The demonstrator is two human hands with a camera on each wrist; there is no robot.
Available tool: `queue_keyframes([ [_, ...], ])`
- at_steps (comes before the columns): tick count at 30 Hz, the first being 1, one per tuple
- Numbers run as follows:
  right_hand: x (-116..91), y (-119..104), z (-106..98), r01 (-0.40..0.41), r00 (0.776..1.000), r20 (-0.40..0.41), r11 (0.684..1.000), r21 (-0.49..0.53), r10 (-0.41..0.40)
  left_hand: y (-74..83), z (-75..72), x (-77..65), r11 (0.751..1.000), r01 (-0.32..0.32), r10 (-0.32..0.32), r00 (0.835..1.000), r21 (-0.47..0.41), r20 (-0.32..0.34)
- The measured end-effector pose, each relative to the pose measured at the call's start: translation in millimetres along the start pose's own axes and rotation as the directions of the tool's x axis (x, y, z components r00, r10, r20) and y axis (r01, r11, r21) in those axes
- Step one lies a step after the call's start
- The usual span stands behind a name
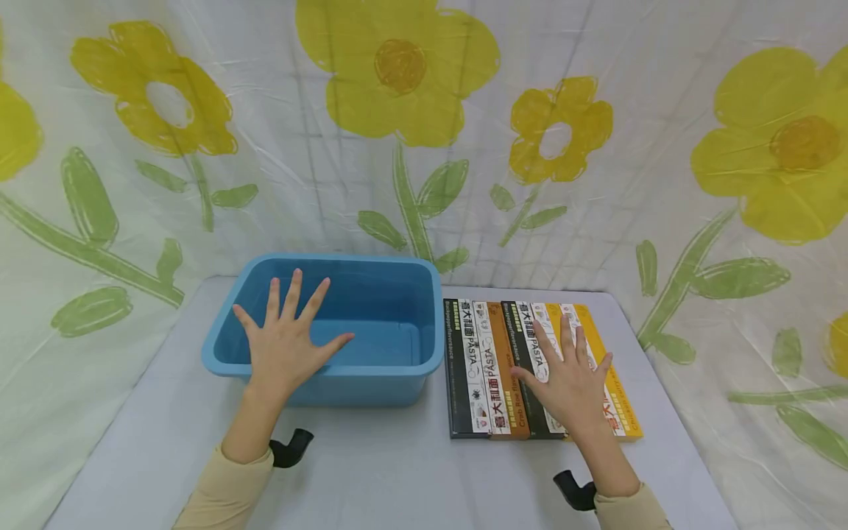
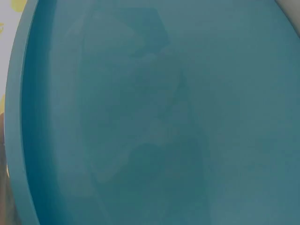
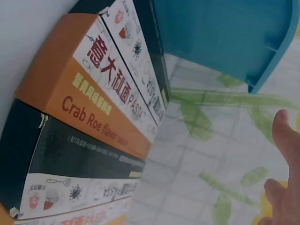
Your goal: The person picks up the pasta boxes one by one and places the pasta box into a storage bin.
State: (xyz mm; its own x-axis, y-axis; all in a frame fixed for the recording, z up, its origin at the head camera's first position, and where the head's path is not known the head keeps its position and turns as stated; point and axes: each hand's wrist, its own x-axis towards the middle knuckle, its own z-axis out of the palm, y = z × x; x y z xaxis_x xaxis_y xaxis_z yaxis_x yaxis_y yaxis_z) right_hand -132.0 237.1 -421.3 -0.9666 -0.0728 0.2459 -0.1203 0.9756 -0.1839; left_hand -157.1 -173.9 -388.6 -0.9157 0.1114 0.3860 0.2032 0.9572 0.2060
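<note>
Fingers spread wide, my left hand [image 1: 286,346] hovers over the front left rim of a blue plastic tub [image 1: 371,372]. The left wrist view is filled by the outer wall of that tub [image 2: 140,122]. My right hand [image 1: 573,386], also with straight, splayed fingers, is held above a row of pasta boxes [image 1: 473,368] lying side by side. Those boxes come in black, orange-brown and yellow. In the right wrist view, an orange box [image 3: 101,93] reads "Crab Roe flavor sauce", and part of my right hand [image 3: 286,164] shows at the right edge. Neither hand holds anything.
The boxes stand close to the tub's right side on a white table [image 1: 371,471]. Behind the table hangs a pale curtain [image 1: 278,184] printed with yellow flowers. A black curved piece [image 1: 291,447] sticks out by the left wrist, another [image 1: 575,492] by the right.
</note>
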Motion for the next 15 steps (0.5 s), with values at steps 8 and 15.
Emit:
queue_keyframes([
  [8, -6.9, 17.3, 2.7, -0.119, 0.993, 0.023, 0.980, 0.158, 0.116, -21.6, -3.3, -10.7, 0.985, -0.141, 0.120, 0.972, -0.097, -0.200],
  [15, -39.9, 52.5, 14.4, -0.370, 0.926, 0.185, 0.891, 0.263, 0.330, -72.5, -6.3, -33.8, 0.979, -0.079, 0.010, 0.941, -0.189, -0.338],
])
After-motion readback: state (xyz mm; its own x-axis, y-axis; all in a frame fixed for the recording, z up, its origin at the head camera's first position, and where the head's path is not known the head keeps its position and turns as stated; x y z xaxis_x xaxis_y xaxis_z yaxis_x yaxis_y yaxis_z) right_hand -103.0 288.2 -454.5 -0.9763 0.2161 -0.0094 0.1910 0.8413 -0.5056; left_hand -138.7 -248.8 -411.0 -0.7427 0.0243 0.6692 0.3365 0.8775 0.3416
